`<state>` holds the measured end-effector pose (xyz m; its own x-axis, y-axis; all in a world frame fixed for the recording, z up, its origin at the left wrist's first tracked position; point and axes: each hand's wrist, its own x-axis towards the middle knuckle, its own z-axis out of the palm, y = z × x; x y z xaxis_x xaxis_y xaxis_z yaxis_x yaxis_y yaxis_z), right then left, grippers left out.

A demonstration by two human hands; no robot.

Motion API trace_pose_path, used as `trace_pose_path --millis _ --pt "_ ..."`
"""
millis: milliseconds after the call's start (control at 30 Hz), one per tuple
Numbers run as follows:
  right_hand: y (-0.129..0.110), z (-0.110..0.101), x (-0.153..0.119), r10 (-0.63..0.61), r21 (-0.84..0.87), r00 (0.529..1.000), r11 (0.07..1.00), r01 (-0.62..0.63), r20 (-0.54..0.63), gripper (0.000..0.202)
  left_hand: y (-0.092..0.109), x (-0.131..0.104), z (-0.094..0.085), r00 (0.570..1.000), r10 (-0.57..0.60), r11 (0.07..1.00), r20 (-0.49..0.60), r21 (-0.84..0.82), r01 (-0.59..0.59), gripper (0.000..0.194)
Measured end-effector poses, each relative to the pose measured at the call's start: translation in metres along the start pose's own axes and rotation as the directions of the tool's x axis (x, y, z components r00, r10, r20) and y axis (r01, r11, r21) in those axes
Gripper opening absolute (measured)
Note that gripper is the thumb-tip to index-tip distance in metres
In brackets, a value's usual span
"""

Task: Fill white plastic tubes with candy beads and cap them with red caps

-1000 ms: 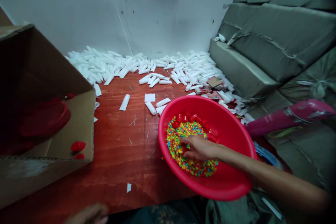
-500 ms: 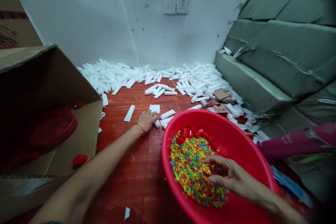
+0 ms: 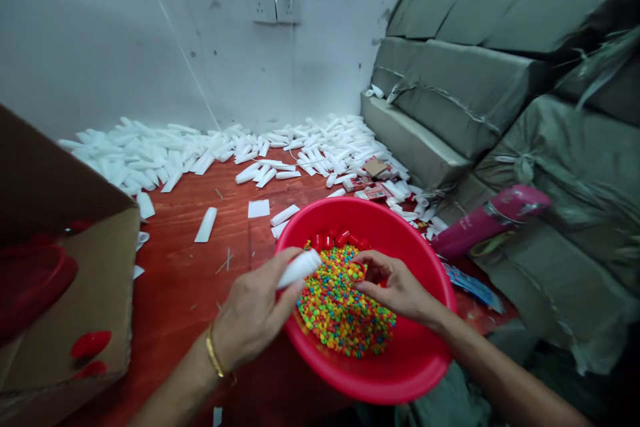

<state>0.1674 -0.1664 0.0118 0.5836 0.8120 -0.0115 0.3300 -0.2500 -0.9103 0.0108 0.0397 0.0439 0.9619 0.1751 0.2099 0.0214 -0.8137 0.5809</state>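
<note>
A white tube (image 3: pixel 299 268) is pinched in my left hand (image 3: pixel 255 310), its threaded end pointing at the basin's left side. My right hand (image 3: pixel 395 283) grips a small red cup (image 3: pixel 358 271) filled with coloured candies, over the candy heap. The red basin (image 3: pixel 425 373) holds many small multicoloured candies (image 3: pixel 345 320), with several red caps (image 3: pixel 343 238) along their far edge. The tube and the cup are apart, facing each other.
White tubes (image 3: pixel 150 147) lie heaped along the wall. An open cardboard box (image 3: pixel 110 280) with red pieces stands at left. Wrapped bundles (image 3: pixel 450 93) are stacked at right, near a pink flask (image 3: pixel 490 217). A white square (image 3: pixel 259 208) lies on the red surface.
My left hand has picked up a white tube and moved right and nearer, to the basin. My right hand still holds the red cup, now filled with candies. The view has shifted right.
</note>
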Motion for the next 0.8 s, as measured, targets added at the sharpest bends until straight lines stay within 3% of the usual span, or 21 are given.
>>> trace_pose_path --millis 67,133,300,467,633,800 --pt "-0.002 0.002 -0.002 -0.035 -0.035 0.999 0.999 0.034 -0.012 0.032 0.02 0.0 0.01 0.997 0.035 0.999 0.068 -0.033 -0.033 0.037" --pt "-0.005 0.004 -0.004 -0.074 -0.064 0.997 0.995 0.072 -0.027 0.031 0.027 0.002 0.02 0.992 0.052 0.998 0.118 -0.047 -0.047 0.035" --pt "-0.006 0.004 -0.008 -0.214 -0.188 0.975 0.962 0.199 -0.063 0.023 0.027 0.006 0.028 0.985 0.034 0.999 0.169 -0.017 -0.032 0.034" --pt "0.001 0.001 -0.008 -0.404 -0.369 0.911 0.862 0.349 -0.081 0.029 0.032 0.008 0.029 0.982 0.026 0.997 0.187 0.071 -0.04 0.034" --pt "0.006 -0.003 -0.007 -0.494 -0.41 0.869 0.789 0.457 0.019 0.031 0.031 0.008 0.036 0.982 0.006 0.99 0.19 0.14 -0.033 0.036" --pt "0.004 -0.007 -0.009 -0.457 -0.362 0.877 0.8 0.479 0.151 0.032 0.026 0.011 0.042 0.976 0.05 0.996 0.213 0.066 -0.065 0.039"
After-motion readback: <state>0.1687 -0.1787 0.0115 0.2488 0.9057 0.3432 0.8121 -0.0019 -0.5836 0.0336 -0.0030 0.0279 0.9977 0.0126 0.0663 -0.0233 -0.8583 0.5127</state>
